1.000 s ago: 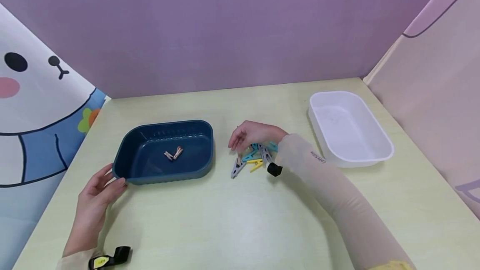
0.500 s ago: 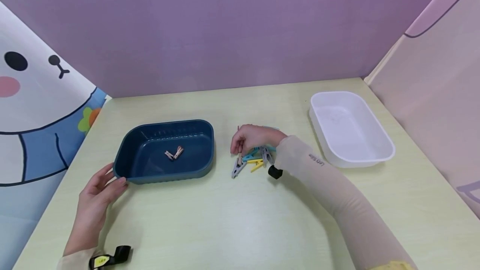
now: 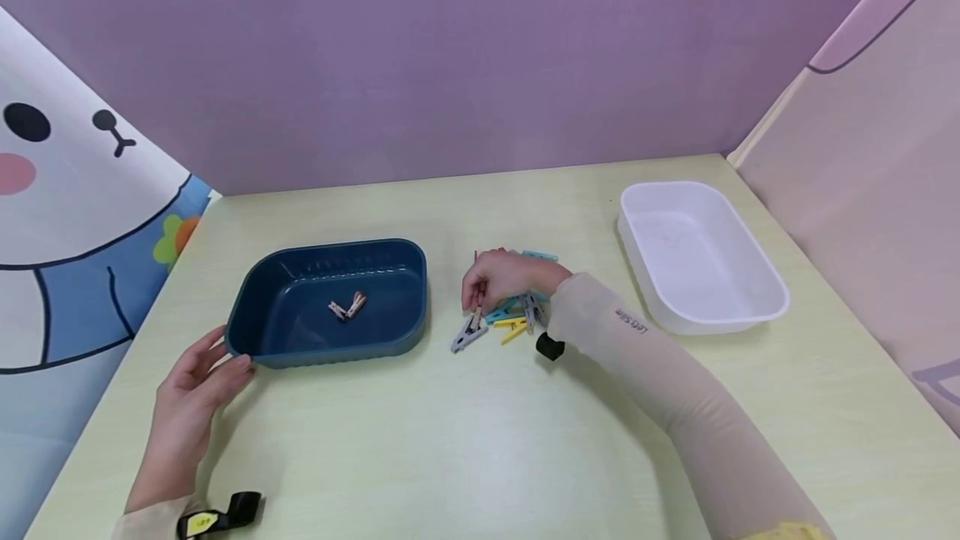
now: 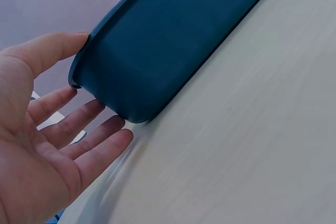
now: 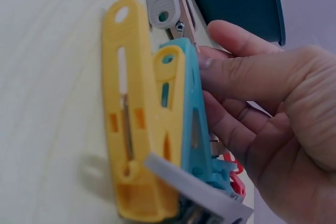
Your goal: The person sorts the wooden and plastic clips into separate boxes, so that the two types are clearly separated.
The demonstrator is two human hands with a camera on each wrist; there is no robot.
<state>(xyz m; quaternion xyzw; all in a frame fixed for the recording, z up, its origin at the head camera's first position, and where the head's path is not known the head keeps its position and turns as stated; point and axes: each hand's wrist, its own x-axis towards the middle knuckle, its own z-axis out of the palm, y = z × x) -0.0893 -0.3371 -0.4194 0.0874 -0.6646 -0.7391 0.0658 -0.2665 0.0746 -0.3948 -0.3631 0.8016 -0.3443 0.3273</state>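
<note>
My left hand (image 3: 197,390) rests at the near left corner of a dark blue tray (image 3: 322,357). Its thumb touches the rim and the straight fingers lie along the end wall in the left wrist view. Small wooden clothespins (image 3: 356,304) lie inside this tray. Over a pile of clothespins, my right hand (image 3: 510,275) pinches the end of a wooden clothespin (image 5: 187,22), which overlaps a grey clothespin (image 3: 469,335). Beside that hand are yellow clothespins (image 5: 131,129) and a blue one (image 5: 194,108); part of the pile is hidden beneath it.
A white tray (image 3: 750,323) stands on the table (image 3: 420,457) at the right, beyond my right forearm. A purple wall (image 3: 465,57) borders the table's back, with printed cloth panels at both sides.
My right hand has lowered slightly onto the pile and its fingers have closed on the wooden clothespin. The grey clothespin has swung to the left. My left hand and both trays stay put.
</note>
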